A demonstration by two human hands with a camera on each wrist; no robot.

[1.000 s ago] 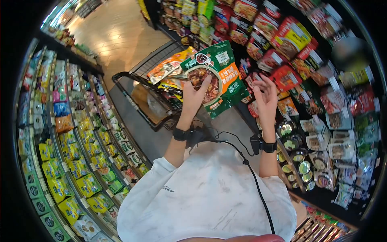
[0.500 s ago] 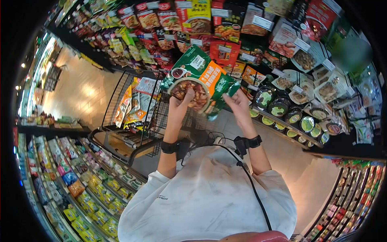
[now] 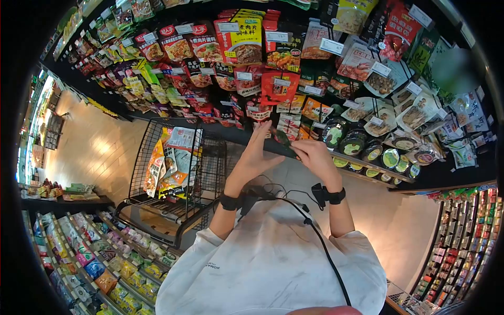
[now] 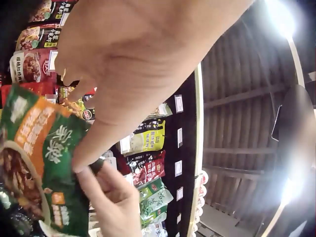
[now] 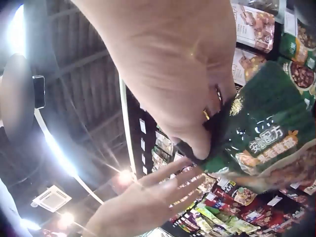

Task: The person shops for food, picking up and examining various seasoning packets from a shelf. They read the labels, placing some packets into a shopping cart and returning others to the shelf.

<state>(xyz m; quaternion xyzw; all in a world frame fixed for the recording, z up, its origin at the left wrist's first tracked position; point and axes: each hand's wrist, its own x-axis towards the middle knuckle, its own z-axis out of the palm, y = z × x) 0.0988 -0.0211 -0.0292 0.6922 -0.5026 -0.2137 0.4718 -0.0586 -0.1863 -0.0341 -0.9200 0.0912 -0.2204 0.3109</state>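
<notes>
My right hand [image 3: 317, 160] pinches a green seasoning pouch [image 3: 282, 137] by its edge. In the head view the pouch is seen nearly edge-on, between the two hands. Its printed face, with an orange band and a picture of a meat dish, fills the lower left of the left wrist view, where the pouch [image 4: 59, 163] has the right fingers [image 4: 111, 197] at its corner. My left hand [image 3: 252, 160] is beside the pouch with fingers extended and thumb spread. Straight left fingers [image 5: 168, 187] also appear below the pouch [image 5: 261, 133] in the right wrist view.
A black wire shopping cart [image 3: 173, 207] stands at left, with several food packets [image 3: 176, 163] inside. Ahead hang rows of seasoning pouches [image 3: 241, 47]; round lidded tubs [image 3: 362, 144] line a low shelf at right. Another packed shelf [image 3: 100, 262] runs along the lower left.
The view has swung right, towards the hanging pouches. My right hand came in and took the pouch's edge, my left hand let go of it, and the pouch turned from face-up to edge-on.
</notes>
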